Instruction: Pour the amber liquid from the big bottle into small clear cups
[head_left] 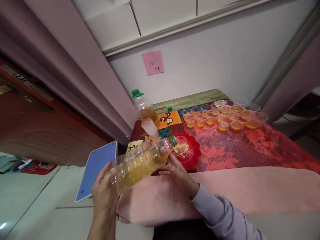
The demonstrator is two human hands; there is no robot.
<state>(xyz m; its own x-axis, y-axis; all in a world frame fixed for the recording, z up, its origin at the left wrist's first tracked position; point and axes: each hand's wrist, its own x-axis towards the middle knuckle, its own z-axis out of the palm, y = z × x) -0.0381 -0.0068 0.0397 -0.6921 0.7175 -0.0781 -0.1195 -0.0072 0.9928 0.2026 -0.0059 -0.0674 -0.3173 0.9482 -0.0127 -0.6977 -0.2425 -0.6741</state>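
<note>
Close before us, a tilted bottle [140, 163]

We hold the clear bottle aslant over the near edge of the tablecloth [225, 151], base towards 8 o'clock, mouth towards 2, yellow liquid pooled along its lower side. Our left hand [103, 188] is clasped round the base; our right hand [180, 175] is loosely spread, fingers by the underside of the neck, not wrapped round it. The hands are apart, the bottle bridging them.

At 2 o'clock the mouth hangs close by a clear cup [183, 145] in a red dish [195, 155]. Whether liquid is flowing we cannot tell. To pour well, we should line mouth and cup up first, then raise the base slowly, using the right as a rest; thin walls may buckle and surge if squeezed. A green loop [171, 137] by the mouth could stray into the stream, so we watch it.

Further out at 2 o'clock, rows of part-filled cups [226, 122] offer a level to match. At 12 are stacked cups [149, 127] and a second bottle [150, 114]; at 1, a loose green cap [170, 109].
</note>
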